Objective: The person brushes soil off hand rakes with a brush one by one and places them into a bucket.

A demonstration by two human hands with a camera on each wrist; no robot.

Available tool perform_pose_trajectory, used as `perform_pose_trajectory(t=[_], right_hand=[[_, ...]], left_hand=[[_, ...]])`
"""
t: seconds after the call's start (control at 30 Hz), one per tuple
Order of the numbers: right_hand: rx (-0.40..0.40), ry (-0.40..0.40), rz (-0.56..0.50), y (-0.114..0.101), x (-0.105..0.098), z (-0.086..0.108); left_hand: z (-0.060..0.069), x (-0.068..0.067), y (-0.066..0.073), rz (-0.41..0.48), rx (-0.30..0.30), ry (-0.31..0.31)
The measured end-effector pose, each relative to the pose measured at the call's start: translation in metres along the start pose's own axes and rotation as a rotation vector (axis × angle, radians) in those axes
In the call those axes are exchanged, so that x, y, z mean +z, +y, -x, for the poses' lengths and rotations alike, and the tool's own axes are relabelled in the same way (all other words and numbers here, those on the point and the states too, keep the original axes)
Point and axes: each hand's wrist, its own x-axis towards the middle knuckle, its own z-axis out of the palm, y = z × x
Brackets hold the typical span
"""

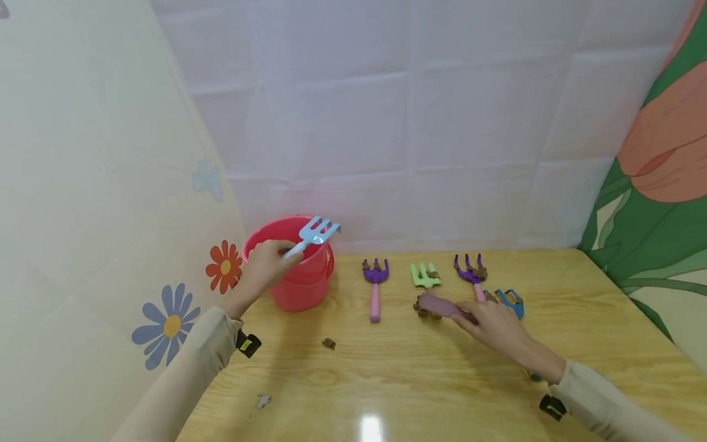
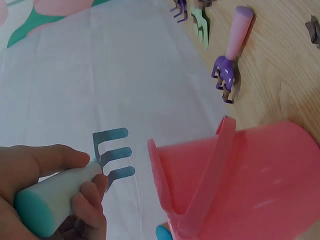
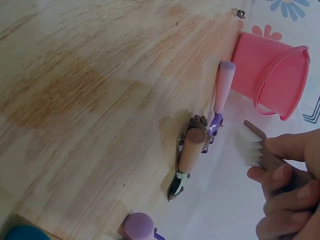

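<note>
Light-blue hand fork (image 1: 309, 234), gripped in left hand (image 1: 267, 264), hovers above red bucket (image 1: 301, 293) near far edge of tabletop (image 1: 342, 380), left end, not touching; long axis slants away, rightward. Right hand (image 1: 499, 328), farther from bucket, holds brush (image 1: 439, 305).

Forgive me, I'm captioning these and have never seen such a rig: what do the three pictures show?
No machine: a person works bare-handed. The widest picture comes from a camera on the head, the others from one on each wrist. The left grip holds a light blue hand fork near the red bucket; the right grip holds a brush. On the wooden table lie two purple forks, a green fork and a blue tool, with brown clumps on and around some.
</note>
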Motion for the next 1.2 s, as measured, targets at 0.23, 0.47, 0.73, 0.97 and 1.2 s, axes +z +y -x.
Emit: perform_pose_trajectory(t=[0.23,0.47,0.73,0.97,1.2], right_hand=[[-0.002,-0.001,0.003,0.0,-0.001,0.0],[0.012,-0.014,0.014,0.001,0.0,0.0],[0.028,-0.027,0.01,0.001,0.0,0.001],[0.028,-0.032,0.01,-0.001,0.001,0.001],[0.03,-0.036,0.03,-0.001,0.004,0.0]], left_hand=[[-0.001,-0.012,-0.008,0.019,-0.077,0.017],[-0.003,-0.017,-0.014,0.001,-0.094,0.011],[-0.004,-0.016,-0.019,0.009,-0.077,0.005],[-0.009,-0.014,-0.024,0.014,-0.123,0.014],[-0.014,-0.014,-0.035,-0.018,-0.136,0.027]])
